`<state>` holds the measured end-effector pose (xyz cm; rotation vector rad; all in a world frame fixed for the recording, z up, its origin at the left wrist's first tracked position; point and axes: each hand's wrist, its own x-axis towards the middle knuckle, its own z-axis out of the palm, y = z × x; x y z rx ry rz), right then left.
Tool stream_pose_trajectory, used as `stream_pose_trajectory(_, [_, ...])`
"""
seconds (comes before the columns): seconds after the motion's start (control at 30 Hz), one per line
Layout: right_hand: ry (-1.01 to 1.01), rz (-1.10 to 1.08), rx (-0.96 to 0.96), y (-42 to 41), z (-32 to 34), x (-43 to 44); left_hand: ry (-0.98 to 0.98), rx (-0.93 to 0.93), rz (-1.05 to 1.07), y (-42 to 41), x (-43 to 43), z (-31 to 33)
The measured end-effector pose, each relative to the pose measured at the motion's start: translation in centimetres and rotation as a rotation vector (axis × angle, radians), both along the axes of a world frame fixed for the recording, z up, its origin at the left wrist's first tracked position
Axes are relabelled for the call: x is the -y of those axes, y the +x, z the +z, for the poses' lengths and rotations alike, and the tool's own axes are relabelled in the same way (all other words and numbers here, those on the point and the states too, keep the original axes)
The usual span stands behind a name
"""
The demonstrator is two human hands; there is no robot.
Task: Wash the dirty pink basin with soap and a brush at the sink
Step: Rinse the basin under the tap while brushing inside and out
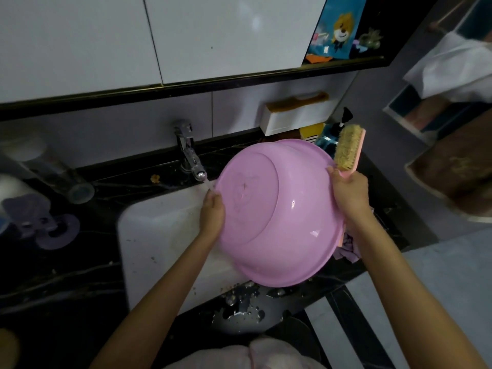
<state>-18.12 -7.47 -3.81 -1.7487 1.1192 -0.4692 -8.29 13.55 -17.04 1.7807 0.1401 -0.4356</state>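
Note:
The pink basin (279, 209) is tipped on edge over the white sink (159, 235), its underside facing me. My left hand (213, 213) grips its left rim, close under the chrome tap (190, 155), where a thin stream of water runs. My right hand (350, 193) holds the right rim and also grips the handle of a pink brush (348, 147), whose tan bristles point up and left above the basin. The inside of the basin is hidden.
A black counter (66, 275) surrounds the sink, with water puddles (239, 307) at the front. A pump bottle (338, 129) and a white holder (292, 118) stand at the back right. A clear cup (61, 179) lies on the left. A purple cloth (348, 249) sits behind the basin.

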Motion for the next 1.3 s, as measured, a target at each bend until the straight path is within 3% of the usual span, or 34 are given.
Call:
stream_pose_trajectory(0.2, [0.05, -0.016, 0.067, -0.8, -0.8, -0.3, -0.281, -0.567, -0.031, -1.8, -2.5, -3.8])
stream_pose_trajectory(0.4, [0.061, -0.021, 0.064, -1.7, -2.1, 0.8, -0.352, -0.77, -0.085, -3.6, -4.1, -3.3])
stream_pose_trajectory(0.63, [-0.311, 0.133, -0.258, -2.5, -4.4, 2.0, -0.406, -0.72, 0.133, -4.3, -6.4, -2.9])
stream_pose_trajectory(0.8, [-0.43, 0.332, -0.484, -1.8, -6.9, 0.6, -0.49, -0.608, 0.331, -5.3, -8.3, -1.9])
stream_pose_trajectory(1.03, [-0.34, 0.507, -0.585, -0.2, -9.8, -3.2, -0.476, -0.503, 0.533, -7.0, -12.1, 0.2])
stream_pose_trajectory(1.2, [-0.242, 0.597, -0.513, 1.3, -11.0, -5.0, -0.468, -0.38, 0.632, -7.3, -14.5, -0.2])
stream_pose_trajectory(1.3, [-0.062, 0.662, -0.417, 2.3, -11.9, -5.5, -0.382, -0.374, 0.79, -8.5, -14.6, 0.8])
